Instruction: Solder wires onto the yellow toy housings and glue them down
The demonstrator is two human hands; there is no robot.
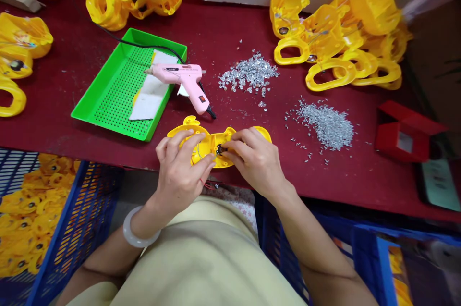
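A yellow plastic toy shell (209, 140) lies open at the near edge of the red table (72, 85). My left hand (180, 171) grips its left part, fingers curled over the rim. My right hand (255, 159) is closed on its right part, fingertips pinching a small dark round piece (219, 149) set in the shell's middle. Thin red and black wires hang below the shell, between my hands.
A pink glue gun (183, 78) rests on the edge of a green perforated tray (118, 90). Two heaps of small silver screws (248, 73) (327, 123) lie to the right. Yellow shells (342, 42) are piled around. A red box (405, 133) and blue crates (72, 219) stand nearby.
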